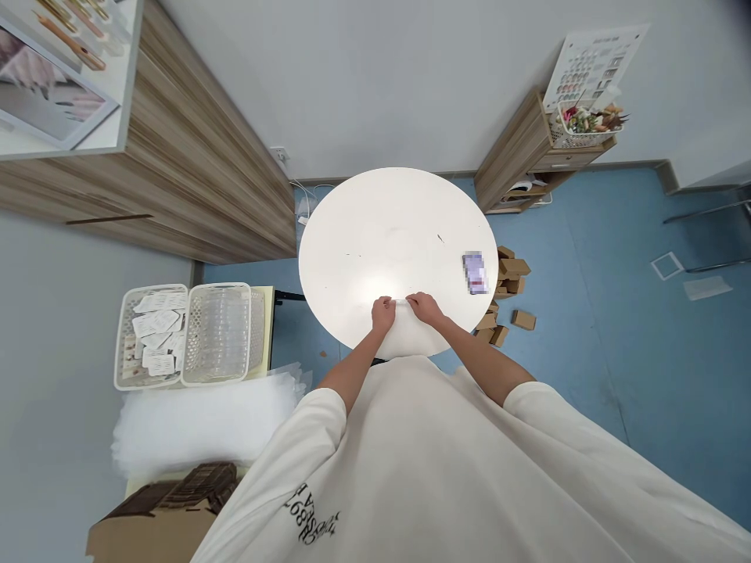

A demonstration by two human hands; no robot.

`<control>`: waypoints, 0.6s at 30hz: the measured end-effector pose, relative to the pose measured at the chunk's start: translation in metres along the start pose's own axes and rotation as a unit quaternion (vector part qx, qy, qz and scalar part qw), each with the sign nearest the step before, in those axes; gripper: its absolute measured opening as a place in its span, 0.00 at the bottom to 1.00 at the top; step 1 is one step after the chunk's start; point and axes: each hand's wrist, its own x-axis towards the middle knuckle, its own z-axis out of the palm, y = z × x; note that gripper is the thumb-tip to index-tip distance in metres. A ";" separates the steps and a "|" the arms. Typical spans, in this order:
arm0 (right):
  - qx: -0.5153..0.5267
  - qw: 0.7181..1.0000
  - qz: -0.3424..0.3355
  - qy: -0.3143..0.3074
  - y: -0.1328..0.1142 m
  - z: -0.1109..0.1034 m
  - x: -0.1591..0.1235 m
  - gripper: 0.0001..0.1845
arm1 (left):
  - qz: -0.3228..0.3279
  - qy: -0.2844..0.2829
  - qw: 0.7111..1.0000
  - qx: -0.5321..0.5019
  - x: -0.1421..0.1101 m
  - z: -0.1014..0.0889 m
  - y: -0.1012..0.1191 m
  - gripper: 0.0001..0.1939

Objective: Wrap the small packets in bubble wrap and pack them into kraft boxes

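Indoors, left hand and right hand, fingers pinching a pale strip, white table below; blue floor

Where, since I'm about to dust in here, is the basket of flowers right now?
In the head view, the basket of flowers sits beyond the round table to the right, on the small wooden cabinet, just before the printed poster.

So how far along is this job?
Possibly done: the small brown boxes on the floor. In hand: a small pale item between the left hand and right hand. Perhaps left: white cards and clear pieces in baskets. Overall progress can't be told.
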 end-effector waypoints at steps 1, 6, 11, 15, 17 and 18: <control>0.008 1.000 -0.002 0.000 0.001 0.000 0.000 0.19 | -0.005 0.001 1.000 -0.003 0.000 0.000 0.000 0.14; 0.042 0.999 -0.032 0.005 0.009 0.007 0.001 0.21 | -0.018 0.005 1.000 -0.011 -0.002 0.000 0.001 0.15; 0.025 0.999 -0.029 0.009 0.012 0.011 0.003 0.20 | -0.020 0.011 1.000 -0.012 -0.002 0.002 0.001 0.16; -0.011 0.999 -0.030 0.004 0.011 0.015 0.000 0.19 | -0.034 0.001 0.999 -0.013 0.001 0.004 0.001 0.17; -0.040 0.999 -0.029 0.004 0.009 0.017 -0.003 0.19 | -0.046 0.001 0.999 -0.023 0.002 0.005 0.001 0.18; -0.052 0.998 -0.028 0.006 0.008 0.019 -0.004 0.19 | -0.048 0.001 0.998 -0.028 0.002 0.006 0.000 0.19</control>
